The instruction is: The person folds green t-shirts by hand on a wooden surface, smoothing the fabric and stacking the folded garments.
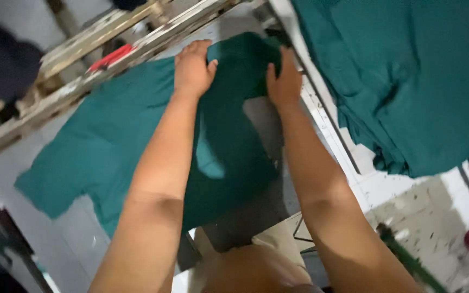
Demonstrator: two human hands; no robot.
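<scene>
A teal green garment (104, 141) lies spread on a grey table (66, 239), one short sleeve pointing to the lower left. My left hand (192, 68) presses on the cloth near its far edge, fingers closed over a fold. My right hand (284, 81) grips the same garment's far corner, close to the table's right edge. Both forearms stretch out over the cloth.
A stack of more teal green garments (408, 81) hangs at the right over a white speckled floor (435, 217). A worn wooden frame (82, 70) with a red object (109, 57) runs along the far side. Dark cloth (1, 59) sits at the top left.
</scene>
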